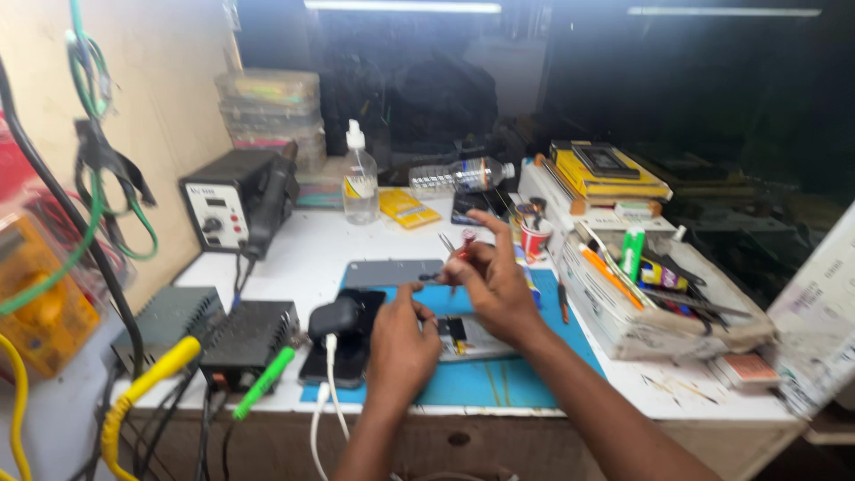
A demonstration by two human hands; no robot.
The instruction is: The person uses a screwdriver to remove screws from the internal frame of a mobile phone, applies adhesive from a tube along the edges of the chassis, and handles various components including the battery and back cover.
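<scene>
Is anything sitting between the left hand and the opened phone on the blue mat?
Nothing visible. The left hand rests right at the opened phone on the blue mat. The right hand holds a red-handled tool above it.

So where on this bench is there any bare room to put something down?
Bare white bench lies between the black station box, the clear pump bottle and the grey slab. The blue mat's near edge is also free. Crowded: the right side, with the tool tray, and around both hands.
</scene>
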